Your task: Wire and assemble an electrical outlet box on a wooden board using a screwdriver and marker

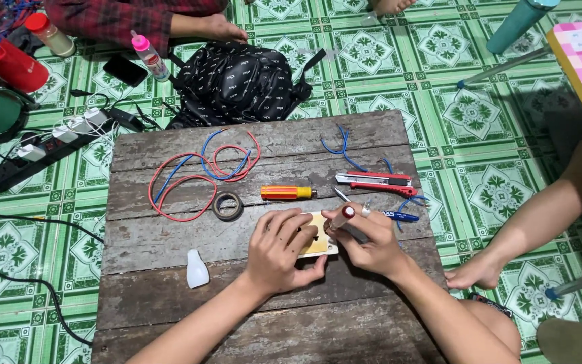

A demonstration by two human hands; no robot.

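Bare planks run along the wooden board's [190,323] near edge. Mid-board, the left hand [279,251] clamps a cream plate [318,241] flat, fingers curled over it; the right hand [366,243] grips a red-tipped tester screwdriver [342,217] against the plate's right end. Beyond lie tape roll [228,205], orange screwdriver [287,193], red cutter [376,180], wires [203,172].

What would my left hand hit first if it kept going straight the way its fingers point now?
Probably the orange screwdriver. The left hand rests on a pale plate, fingers pointing up the wooden board toward it. The tape roll lies a little left of that line.
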